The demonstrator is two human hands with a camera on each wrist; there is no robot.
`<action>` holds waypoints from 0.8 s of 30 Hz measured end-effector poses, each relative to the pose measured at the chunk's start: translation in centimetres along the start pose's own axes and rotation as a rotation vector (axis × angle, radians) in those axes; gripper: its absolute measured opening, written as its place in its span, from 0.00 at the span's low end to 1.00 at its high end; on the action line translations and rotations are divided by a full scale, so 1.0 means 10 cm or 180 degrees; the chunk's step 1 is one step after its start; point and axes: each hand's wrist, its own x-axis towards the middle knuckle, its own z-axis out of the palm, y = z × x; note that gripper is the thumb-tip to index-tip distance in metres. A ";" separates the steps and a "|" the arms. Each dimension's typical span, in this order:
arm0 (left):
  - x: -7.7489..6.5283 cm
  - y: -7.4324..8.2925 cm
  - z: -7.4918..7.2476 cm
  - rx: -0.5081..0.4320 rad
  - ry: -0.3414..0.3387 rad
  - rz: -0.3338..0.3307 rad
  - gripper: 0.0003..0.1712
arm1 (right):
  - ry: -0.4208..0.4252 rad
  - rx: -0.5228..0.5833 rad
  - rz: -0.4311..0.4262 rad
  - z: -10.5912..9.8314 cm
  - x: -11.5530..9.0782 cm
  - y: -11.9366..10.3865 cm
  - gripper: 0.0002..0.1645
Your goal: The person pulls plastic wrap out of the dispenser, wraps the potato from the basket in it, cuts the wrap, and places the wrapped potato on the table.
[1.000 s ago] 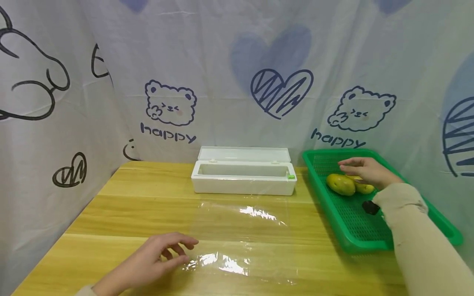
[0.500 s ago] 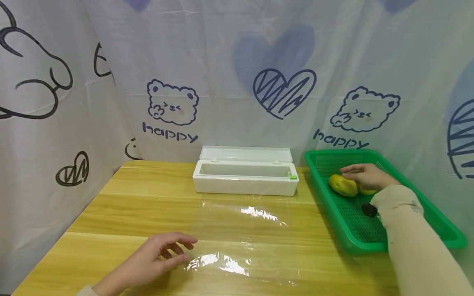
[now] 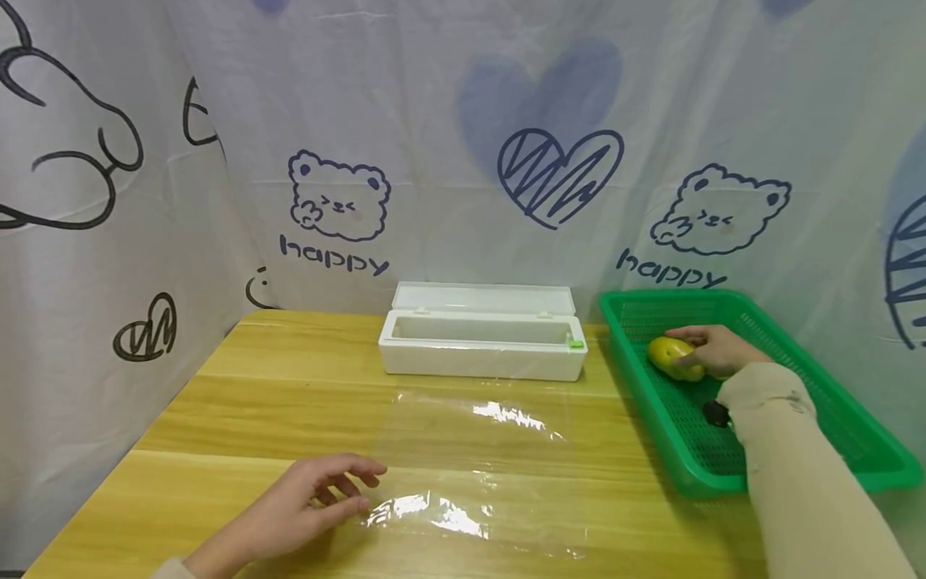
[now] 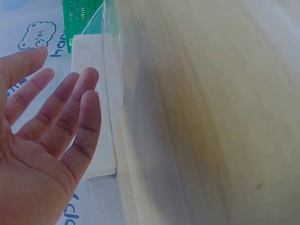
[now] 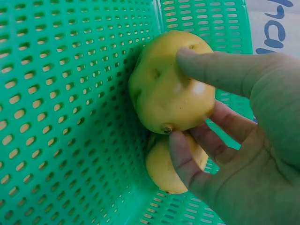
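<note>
In the green basket [image 3: 640, 410], my right hand [image 3: 719, 351] grips a yellow potato [image 3: 669, 356], its thumb on one side and its fingers curled round the other. The right wrist view shows this potato [image 5: 168, 89] up close, with a second potato [image 5: 164, 166] just below it, partly behind a finger. My left hand [image 3: 311, 498] holds nothing; its fingers are relaxed over the table beside the left edge of a sheet of clear cling film [image 3: 499, 474]. The film stretches from the front of a white cling film box [image 3: 477, 362] toward me.
The box's lid [image 3: 483, 298] stands raised against the printed cloth [image 3: 434, 161] at the back. A green slider [image 3: 575, 344] sits at the box's right end. Wooden tabletop [image 3: 239, 402] lies left of the film. A small dark object [image 3: 714, 413] shows beside my right cuff.
My right hand has come down from above the potatoes and now grips one of them. The left hand has stayed in place, and the view has shifted slightly.
</note>
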 end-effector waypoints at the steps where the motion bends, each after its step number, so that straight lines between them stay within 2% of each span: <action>1: 0.00 0.00 0.00 -0.0003 -0.0002 -0.0004 0.21 | 0.0021 -0.0058 -0.0010 0.00 0.01 0.01 0.41; 15: 0.01 0.01 0.00 0.0011 -0.0021 -0.0109 0.21 | 0.0092 -0.0228 -0.0037 0.00 0.02 0.03 0.41; 24: 0.01 0.00 0.00 0.0044 -0.0040 -0.0132 0.21 | -0.0031 -0.0170 -0.0017 -0.03 -0.03 -0.01 0.41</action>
